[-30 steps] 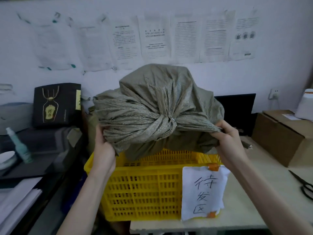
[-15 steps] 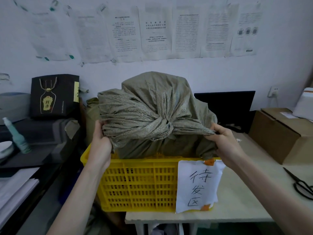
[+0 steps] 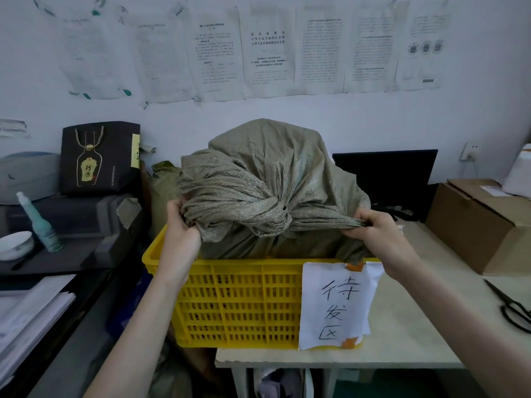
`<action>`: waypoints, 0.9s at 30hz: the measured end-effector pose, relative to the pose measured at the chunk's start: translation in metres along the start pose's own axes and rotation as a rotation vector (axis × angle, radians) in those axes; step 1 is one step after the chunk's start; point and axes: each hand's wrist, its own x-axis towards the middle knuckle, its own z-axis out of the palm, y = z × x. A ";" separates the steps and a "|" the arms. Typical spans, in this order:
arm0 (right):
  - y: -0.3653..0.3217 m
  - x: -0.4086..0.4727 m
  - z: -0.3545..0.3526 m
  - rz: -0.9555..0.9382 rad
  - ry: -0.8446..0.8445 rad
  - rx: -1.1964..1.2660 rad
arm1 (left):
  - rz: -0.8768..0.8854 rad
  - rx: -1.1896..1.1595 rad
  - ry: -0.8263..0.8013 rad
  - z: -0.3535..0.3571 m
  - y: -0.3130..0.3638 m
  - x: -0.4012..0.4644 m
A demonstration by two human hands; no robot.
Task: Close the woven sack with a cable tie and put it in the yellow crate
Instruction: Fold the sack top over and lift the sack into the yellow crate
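Sack apparently settled in yellow crate, both hands gripping.

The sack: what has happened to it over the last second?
The woven sack has gone down, from held above the yellow crate to sitting inside it, its bottom hidden by the rim. The left hand and right hand still grip its gathered ends. The crate and its paper label have not moved.

Two hands, left hand and right hand, flank one woven sack above one yellow crate. Right of the right hand: one scissors, one cardboard box. Left of the left hand: one spray bottle, one bowl.
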 end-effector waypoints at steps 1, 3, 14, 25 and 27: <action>0.000 0.000 -0.001 -0.006 0.005 -0.031 | -0.004 0.015 -0.001 0.000 -0.001 0.002; 0.001 0.001 -0.001 -0.027 0.018 -0.127 | -0.013 0.060 0.006 -0.002 -0.005 0.006; 0.040 0.034 0.012 0.029 -0.045 -0.366 | -0.162 0.407 -0.260 -0.006 -0.021 0.030; 0.055 0.046 0.015 -0.004 -0.298 -0.643 | -0.014 0.669 -0.341 -0.028 -0.057 0.044; 0.058 0.045 0.013 -0.013 -0.249 -0.522 | -0.030 0.541 -0.321 -0.025 -0.056 0.041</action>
